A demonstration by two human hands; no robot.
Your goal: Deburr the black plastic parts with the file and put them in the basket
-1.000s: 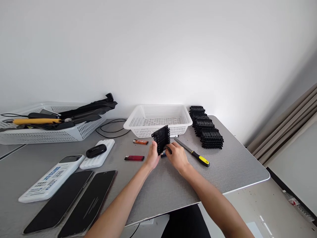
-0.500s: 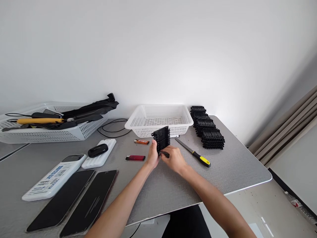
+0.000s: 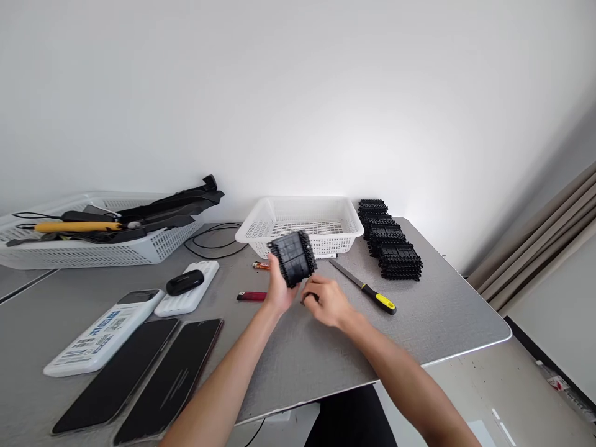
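My left hand (image 3: 275, 292) grips a black ribbed plastic block (image 3: 292, 257) and holds it up above the grey table (image 3: 326, 354), tilted with its broad face toward me. My right hand (image 3: 326, 301) is just right of it, low over the table, its fingers curled round a small dark piece I cannot make out. An empty white basket (image 3: 300, 225) stands right behind the block. Stacks of the same black blocks (image 3: 390, 245) line the table's far right. A yellow-handled file (image 3: 364, 287) lies right of my right hand.
A red lighter (image 3: 249, 296) and an orange lighter (image 3: 259, 266) lie left of my hands. Further left are two white power banks (image 3: 186, 297), a black earbud case (image 3: 185, 282) and two dark phones (image 3: 139, 372). A second white basket (image 3: 93, 245) holds tools.
My left hand has lifted the black block slightly and turned it leftward, so its face shows more. My right hand has come off the block and dropped a little toward the table.
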